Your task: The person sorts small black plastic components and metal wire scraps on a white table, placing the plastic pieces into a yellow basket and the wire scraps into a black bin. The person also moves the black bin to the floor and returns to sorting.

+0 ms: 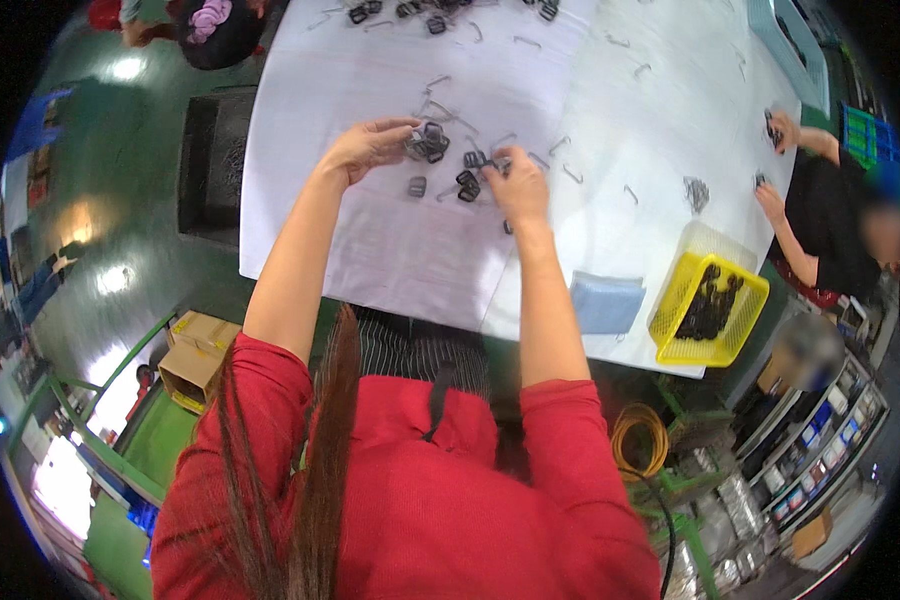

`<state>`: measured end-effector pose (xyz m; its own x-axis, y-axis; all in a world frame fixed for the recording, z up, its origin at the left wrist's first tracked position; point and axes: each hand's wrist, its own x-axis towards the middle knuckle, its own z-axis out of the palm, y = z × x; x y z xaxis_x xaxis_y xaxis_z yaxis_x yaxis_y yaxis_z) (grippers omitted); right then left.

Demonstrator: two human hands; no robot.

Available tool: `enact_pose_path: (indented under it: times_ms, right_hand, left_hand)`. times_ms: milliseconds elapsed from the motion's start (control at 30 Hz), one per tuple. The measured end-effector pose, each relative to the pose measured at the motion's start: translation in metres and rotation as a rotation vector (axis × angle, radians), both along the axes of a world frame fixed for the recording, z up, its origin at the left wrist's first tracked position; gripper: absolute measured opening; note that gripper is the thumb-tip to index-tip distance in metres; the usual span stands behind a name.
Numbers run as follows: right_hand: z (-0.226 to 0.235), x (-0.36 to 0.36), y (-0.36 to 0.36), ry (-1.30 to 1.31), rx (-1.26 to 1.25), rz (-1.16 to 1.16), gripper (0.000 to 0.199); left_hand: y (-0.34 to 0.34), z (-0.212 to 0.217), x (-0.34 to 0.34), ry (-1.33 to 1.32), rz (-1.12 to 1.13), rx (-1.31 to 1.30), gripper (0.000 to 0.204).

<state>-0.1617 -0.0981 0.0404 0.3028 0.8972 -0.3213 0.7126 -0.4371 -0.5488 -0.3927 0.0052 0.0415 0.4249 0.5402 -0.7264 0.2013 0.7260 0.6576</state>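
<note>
My left hand reaches over the white-covered table with its fingers stretched out. Their tips are beside a small cluster of black ring-shaped plastic pieces, blurred by motion. To the right, my right hand pinches a small black plastic piece between thumb and fingers. Just below that piece is another black ring-shaped piece, and a single greyish, blurred one lies between my hands. Thin bent metal hooks are scattered around and beyond the pieces.
At the table's near right, a yellow basket holds many black pieces, next to a folded blue cloth. A co-worker's hands handle small black parts at the right edge. A light-blue bin stands far right, and more black pieces lie far off.
</note>
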Motion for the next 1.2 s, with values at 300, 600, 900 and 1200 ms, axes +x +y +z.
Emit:
enact_pose_path:
  times_ms: [300, 600, 900, 1200]
  right_hand:
    - [-0.039, -0.006, 0.020, -0.221, -0.089, 0.253, 0.028]
    - [-0.050, 0.062, -0.037, 1.568, -0.102, -0.390, 0.030]
    - [0.011, -0.076, -0.071, 1.770, 0.150, -0.631, 0.022]
    - [0.060, -0.154, 0.000, 1.039, -0.236, -0.509, 0.025]
  left_hand:
    - [-0.048, -0.033, -0.020, 0.024, -0.018, 0.311, 0.017]
    - [-0.092, -0.016, -0.018, 0.057, -0.049, 0.569, 0.017]
    - [-0.118, -0.017, -0.083, 0.001, -0.212, 0.650, 0.021]
    - [-0.071, 0.011, -0.094, -0.082, 0.167, 0.466, 0.023]
